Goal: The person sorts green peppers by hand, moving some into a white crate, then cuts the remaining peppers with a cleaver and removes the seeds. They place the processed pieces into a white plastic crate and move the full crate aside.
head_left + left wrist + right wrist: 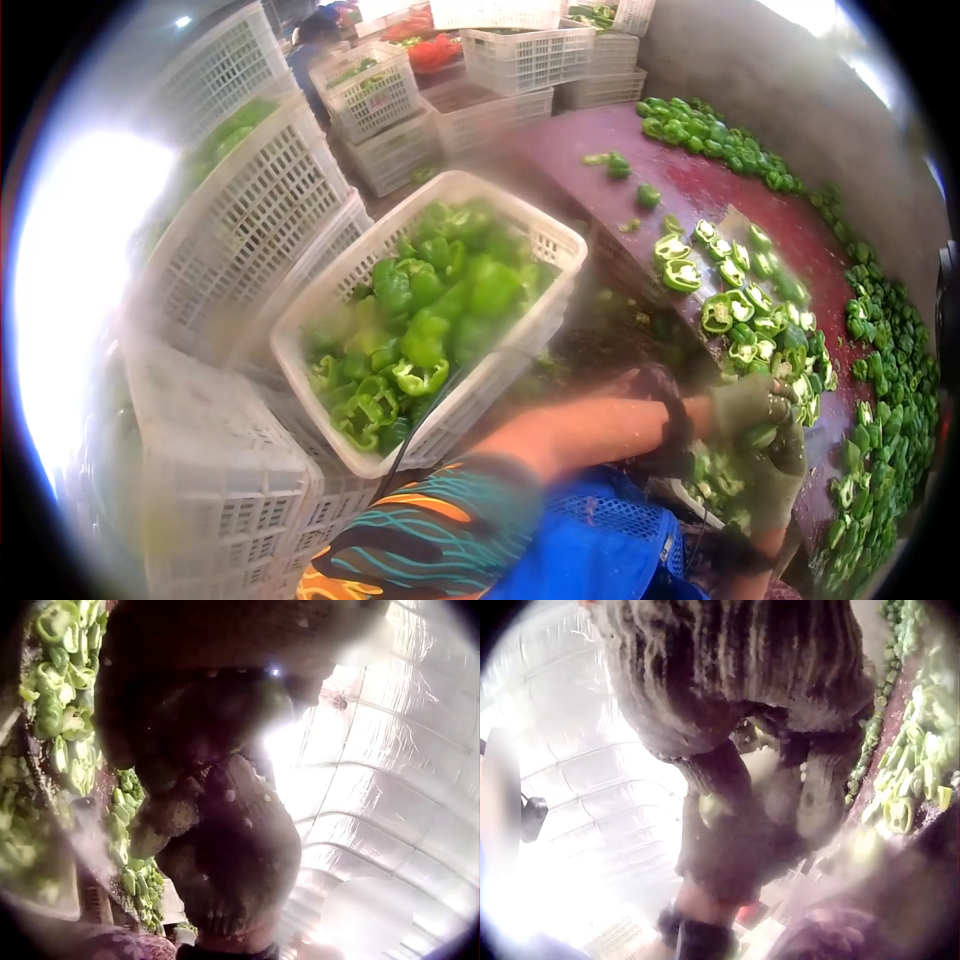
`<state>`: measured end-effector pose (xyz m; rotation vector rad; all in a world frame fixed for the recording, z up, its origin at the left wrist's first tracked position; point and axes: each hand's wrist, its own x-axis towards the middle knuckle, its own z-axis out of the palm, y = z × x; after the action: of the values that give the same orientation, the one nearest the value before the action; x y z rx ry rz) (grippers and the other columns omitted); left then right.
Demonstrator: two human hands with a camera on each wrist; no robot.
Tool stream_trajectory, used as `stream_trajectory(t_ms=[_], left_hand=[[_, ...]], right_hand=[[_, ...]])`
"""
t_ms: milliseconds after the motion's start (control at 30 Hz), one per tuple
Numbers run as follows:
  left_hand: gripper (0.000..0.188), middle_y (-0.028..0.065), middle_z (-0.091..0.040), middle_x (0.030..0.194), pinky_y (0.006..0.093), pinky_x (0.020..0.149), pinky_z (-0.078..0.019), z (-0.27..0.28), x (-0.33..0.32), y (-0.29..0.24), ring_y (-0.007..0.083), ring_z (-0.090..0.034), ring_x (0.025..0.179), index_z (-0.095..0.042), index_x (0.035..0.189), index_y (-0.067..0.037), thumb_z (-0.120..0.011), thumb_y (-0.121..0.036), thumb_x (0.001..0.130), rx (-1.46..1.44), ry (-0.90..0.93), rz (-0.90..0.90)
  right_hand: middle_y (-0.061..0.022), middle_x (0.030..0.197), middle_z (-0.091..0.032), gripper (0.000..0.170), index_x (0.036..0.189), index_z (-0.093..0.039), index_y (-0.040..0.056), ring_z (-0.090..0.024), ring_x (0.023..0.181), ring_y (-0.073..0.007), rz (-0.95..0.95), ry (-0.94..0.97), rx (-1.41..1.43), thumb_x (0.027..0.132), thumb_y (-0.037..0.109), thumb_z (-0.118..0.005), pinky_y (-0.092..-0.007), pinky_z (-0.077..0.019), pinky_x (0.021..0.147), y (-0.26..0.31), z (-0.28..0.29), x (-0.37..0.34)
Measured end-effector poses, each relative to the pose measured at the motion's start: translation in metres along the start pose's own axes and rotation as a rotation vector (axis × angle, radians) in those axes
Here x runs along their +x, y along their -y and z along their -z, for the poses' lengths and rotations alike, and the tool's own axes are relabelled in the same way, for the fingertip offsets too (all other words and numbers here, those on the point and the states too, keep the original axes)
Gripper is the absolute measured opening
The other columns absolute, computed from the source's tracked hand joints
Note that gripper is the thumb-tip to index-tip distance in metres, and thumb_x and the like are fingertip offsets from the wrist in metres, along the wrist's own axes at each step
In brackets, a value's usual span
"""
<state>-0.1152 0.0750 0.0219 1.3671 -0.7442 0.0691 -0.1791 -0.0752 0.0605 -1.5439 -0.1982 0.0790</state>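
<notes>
Two gloved hands meet at the table's near edge in the head view, with a green pepper [762, 435] between them. My left hand [742, 408] grips the pepper from the upper side, and my right hand [778, 482] has its fingers curled against it from below. In the left wrist view, my left hand [202, 645] is dark above the rounded pepper [276, 706], with my right hand [240, 855] below. The right wrist view has my right hand [735, 675] over my left hand [731, 847]; their fingers partly hide the pepper.
Halved green peppers [735, 310] lie on the red table [690, 190] beside the hands, with whole ones along the wall. A white crate [290, 335] of green peppers stands left of the table. Stacked crates [255, 200] rise farther left; more [525, 65] stand behind.
</notes>
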Motion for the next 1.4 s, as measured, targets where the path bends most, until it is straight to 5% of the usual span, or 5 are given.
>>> stream_trajectory(t_ms=[100, 600, 933, 1067, 1400], left_hand=[[0.034, 0.0075, -0.068, 0.097, 0.0274, 0.077, -0.0530, 0.001, -0.004, -0.021, 0.0108, -0.062, 0.086, -0.065, 0.118, -0.001, -0.065, -0.012, 0.086, 0.019, -0.013, 0.261], [0.037, 0.0199, -0.071, 0.089, 0.0384, 0.079, -0.0531, 0.005, -0.001, 0.078, 0.0305, -0.070, 0.083, -0.073, 0.093, -0.001, -0.072, -0.032, 0.073, 0.532, 0.064, 0.675], [0.026, 0.0145, -0.070, 0.088, 0.0374, 0.076, -0.0533, 0.023, -0.013, 0.097, 0.0312, -0.068, 0.087, -0.073, 0.095, -0.011, -0.072, -0.028, 0.075, 0.886, 0.433, 0.107], [0.038, 0.0203, -0.070, 0.095, 0.0366, 0.081, -0.0531, 0.004, -0.009, 0.083, 0.0327, -0.068, 0.090, -0.072, 0.102, -0.006, -0.072, -0.029, 0.071, 0.514, 0.062, 0.724], [0.048, 0.0180, -0.071, 0.090, 0.0340, 0.081, -0.0526, 0.007, -0.015, 0.044, 0.0257, -0.069, 0.083, -0.067, 0.110, 0.002, -0.074, -0.029, 0.074, 0.032, -0.534, 0.943]], right_hand=[[-0.0084, 0.099, -0.067, 0.048, 0.125, -0.058, -0.0007, -0.065, 0.073, -0.0150, -0.167, 0.043, -0.086, 0.077, -0.009, -0.060, -0.0251, -0.0533, 0.056, -0.007, 0.004, 0.002], [-0.0083, 0.096, -0.069, 0.023, 0.103, -0.065, -0.0030, -0.063, 0.083, -0.0153, -0.408, 0.379, -0.335, 0.080, -0.004, -0.066, -0.0300, -0.0503, 0.070, -0.122, 0.047, 0.055], [-0.0103, 0.089, -0.070, 0.019, 0.099, -0.065, -0.0028, -0.061, 0.077, -0.0147, -0.283, 0.449, -0.432, 0.080, 0.001, -0.069, -0.0317, -0.0491, 0.067, -0.130, 0.043, 0.051], [-0.0131, 0.086, -0.066, 0.019, 0.100, -0.062, -0.0026, -0.060, 0.080, -0.0171, -0.225, 0.401, -0.507, 0.081, -0.001, -0.066, -0.0327, -0.0479, 0.070, -0.164, 0.058, 0.048], [-0.0193, 0.114, -0.060, 0.040, 0.122, -0.054, -0.0041, -0.059, 0.107, -0.0335, 0.226, 0.132, -0.737, 0.083, -0.003, -0.064, -0.0387, -0.0471, 0.091, -0.150, 0.027, 0.041]])
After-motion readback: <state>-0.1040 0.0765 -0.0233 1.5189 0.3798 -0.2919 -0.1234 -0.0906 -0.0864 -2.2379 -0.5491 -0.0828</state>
